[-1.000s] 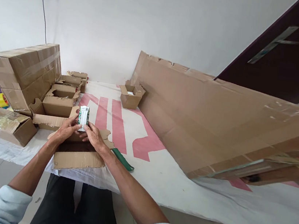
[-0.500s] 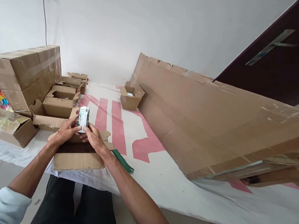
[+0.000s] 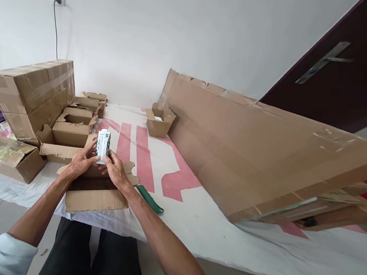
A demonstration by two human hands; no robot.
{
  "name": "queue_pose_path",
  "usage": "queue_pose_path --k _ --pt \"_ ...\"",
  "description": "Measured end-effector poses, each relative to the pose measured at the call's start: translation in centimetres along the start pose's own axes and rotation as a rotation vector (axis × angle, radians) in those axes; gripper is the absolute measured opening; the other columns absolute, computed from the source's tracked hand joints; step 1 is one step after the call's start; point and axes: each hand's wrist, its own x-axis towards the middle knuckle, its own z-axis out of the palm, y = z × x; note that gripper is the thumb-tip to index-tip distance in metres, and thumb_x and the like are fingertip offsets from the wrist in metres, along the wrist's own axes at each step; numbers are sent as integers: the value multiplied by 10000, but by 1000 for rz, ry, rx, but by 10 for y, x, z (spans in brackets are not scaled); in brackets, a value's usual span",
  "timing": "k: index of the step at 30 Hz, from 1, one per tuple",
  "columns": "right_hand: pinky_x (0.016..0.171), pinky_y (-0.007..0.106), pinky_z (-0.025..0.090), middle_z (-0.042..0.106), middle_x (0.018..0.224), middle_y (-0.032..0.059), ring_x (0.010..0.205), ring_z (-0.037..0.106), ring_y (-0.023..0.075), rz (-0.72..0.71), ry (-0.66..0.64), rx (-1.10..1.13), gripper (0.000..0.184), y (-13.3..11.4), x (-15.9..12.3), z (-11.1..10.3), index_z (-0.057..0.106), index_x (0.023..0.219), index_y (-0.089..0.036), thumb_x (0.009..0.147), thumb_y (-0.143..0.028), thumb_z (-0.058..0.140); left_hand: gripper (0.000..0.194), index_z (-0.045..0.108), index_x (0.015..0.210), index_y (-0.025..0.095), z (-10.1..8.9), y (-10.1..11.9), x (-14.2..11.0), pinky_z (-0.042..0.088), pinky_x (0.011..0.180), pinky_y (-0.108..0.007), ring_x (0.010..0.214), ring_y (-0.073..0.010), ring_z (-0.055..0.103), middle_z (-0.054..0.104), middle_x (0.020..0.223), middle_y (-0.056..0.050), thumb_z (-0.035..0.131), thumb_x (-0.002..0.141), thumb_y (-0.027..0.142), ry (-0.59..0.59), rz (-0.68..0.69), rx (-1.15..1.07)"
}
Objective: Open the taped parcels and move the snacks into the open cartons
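Small carton [image 3: 103,143]: positioned between left hand [image 3: 81,163] and right hand [image 3: 116,169], above open cardboard box [image 3: 95,201]. Grip: closed on the lower end, 1 hand per side. Long axis: top end directed away from the wearer; both hands equally near.

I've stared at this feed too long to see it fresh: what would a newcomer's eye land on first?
Probably the huge cardboard sheet, slanting across the right side in front of the dark door. Next, the small white and green carton, upright between the left hand and right hand above an open box. Then the tall stack of taped boxes at the left.
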Motion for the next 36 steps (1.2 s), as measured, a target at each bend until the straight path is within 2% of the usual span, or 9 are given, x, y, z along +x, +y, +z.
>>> queue_pose_path --k 5,7,15,23,30,36 --pt "598 286 658 832 1166 78 747 781 190 -63 6 9 582 -2 0 1 672 1599 -257 1076 -504 607 963 579 1752 231 0 6 2 561 1222 -527 1381 -363 722 773 1521 -160 958 899 468 21 39 56" --pt "593 280 647 821 1186 79 725 760 176 -80 12 10 610 -4 2 1 659 1621 -267 1070 -527 621 952 590 1741 228 1 11 2 523 1275 -539 1424 -370 702 773 1525 -156 957 900 481 22 59 60" --pt "605 307 628 803 1178 84 772 726 206 -162 5 35 726 -13 4 1 645 1647 -303 1035 -691 685 948 574 1745 245 4 28 2 671 1070 -477 1302 -351 755 761 1531 -157 953 905 464 -10 90 -14" --pt "626 299 627 787 1200 92 789 702 193 -176 41 30 685 -11 -6 5 662 1628 -265 1053 -638 657 958 565 1751 223 3 24 -3 560 1250 -513 1446 -382 706 733 1602 -166 944 902 454 -5 98 4" --pt "680 301 648 790 1300 98 917 741 222 -213 45 41 640 -13 -9 6 658 1637 -271 1080 -586 649 956 568 1748 236 5 31 -6 568 1230 -512 1433 -389 712 720 1626 -161 955 898 440 -14 115 -9" --pt "672 326 644 779 1352 104 922 731 234 -226 35 37 661 -19 -7 8 624 1680 -311 1083 -593 646 952 576 1742 253 4 37 -4 568 1235 -496 1485 -396 679 712 1641 -149 965 886 406 -17 123 -17"
